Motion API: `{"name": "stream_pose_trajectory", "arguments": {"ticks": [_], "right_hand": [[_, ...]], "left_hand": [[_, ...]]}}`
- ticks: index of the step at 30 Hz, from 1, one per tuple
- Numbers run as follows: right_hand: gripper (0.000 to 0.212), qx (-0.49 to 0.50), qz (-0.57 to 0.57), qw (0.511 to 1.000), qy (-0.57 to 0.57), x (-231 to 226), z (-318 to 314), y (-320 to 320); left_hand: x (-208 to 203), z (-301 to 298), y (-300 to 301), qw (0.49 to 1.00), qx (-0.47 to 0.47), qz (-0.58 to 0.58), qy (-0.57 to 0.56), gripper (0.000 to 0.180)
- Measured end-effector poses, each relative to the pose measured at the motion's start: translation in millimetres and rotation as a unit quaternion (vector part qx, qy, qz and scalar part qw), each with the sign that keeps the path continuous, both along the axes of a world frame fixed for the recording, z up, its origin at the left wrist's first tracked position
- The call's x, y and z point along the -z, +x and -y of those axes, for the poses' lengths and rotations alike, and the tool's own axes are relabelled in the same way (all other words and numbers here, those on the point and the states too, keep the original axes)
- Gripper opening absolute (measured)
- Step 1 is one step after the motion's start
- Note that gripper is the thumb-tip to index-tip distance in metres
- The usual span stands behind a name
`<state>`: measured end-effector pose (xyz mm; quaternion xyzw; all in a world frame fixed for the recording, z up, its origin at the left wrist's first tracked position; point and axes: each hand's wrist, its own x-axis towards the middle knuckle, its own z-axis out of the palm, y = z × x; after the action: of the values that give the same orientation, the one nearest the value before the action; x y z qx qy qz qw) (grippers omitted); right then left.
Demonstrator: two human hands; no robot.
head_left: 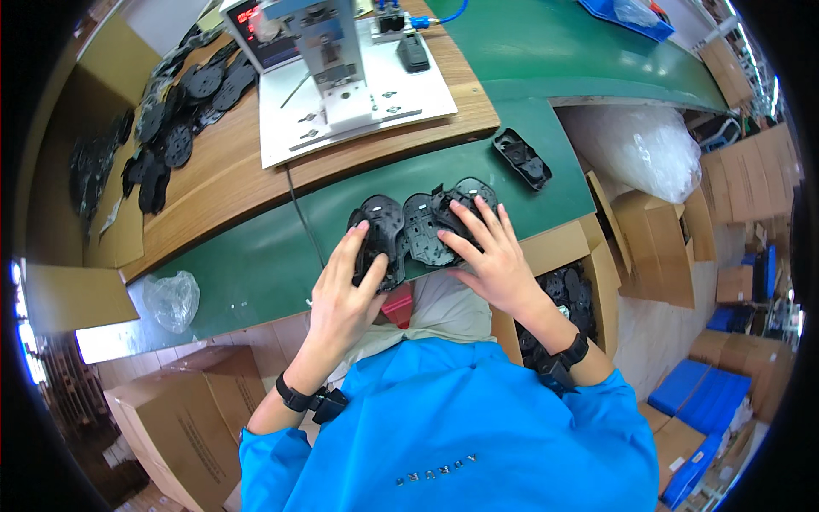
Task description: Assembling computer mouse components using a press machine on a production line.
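Several black moulded plastic shells lie side by side at the front edge of the green table, their ribbed insides up. My left hand has its fingers along the left side of the leftmost black plastic shell, with the thumb on its lower part, gripping it. A middle black shell lies between my hands. My right hand rests with fingers spread over the rightmost black shell, partly hiding it. Beyond that hand sits a separate black tray-like casing.
A bench machine with a white base plate stands on a wooden board. Black round parts are heaped at far left. An open carton of black parts is beside my right arm. A clear plastic bag lies at left.
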<state>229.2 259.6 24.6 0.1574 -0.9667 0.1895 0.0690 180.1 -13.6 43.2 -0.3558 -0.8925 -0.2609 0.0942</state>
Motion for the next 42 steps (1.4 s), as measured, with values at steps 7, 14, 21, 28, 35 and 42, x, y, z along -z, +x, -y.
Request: {"name": "stream_pose_trajectory", "arguments": {"ticks": [7, 14, 21, 28, 35, 42], "right_hand": [[0.023, 0.036, -0.183, 0.982, -0.035, 37.2, 2.7, 14.6], [0.017, -0.008, -0.241, 0.967, -0.079, 33.2, -9.3, 13.5], [0.023, 0.044, -0.292, 0.947, -0.129, 21.8, -12.2, -15.2], [0.026, 0.062, -0.266, 0.943, -0.189, 18.3, -0.1, -30.7], [0.033, 0.063, -0.251, 0.929, -0.266, 11.7, -13.0, -17.9], [0.034, 0.105, -0.207, 0.886, -0.402, 19.1, -14.8, -18.3]], "left_hand": [[7.6, 3.2, -4.1, 0.999, 0.004, -0.037, -0.022, 0.066], [13.6, 1.1, -8.3, 0.999, 0.012, -0.043, -0.002, 0.059], [14.0, -6.0, -13.0, 0.998, -0.026, -0.031, 0.039, 0.052], [6.3, -5.8, -30.9, 0.994, -0.077, -0.075, 0.037, 0.032], [9.9, -1.4, -34.4, 0.989, -0.087, -0.098, 0.062, 0.032], [13.3, 6.3, -29.1, 0.984, -0.092, -0.121, 0.093, 0.031]]}}
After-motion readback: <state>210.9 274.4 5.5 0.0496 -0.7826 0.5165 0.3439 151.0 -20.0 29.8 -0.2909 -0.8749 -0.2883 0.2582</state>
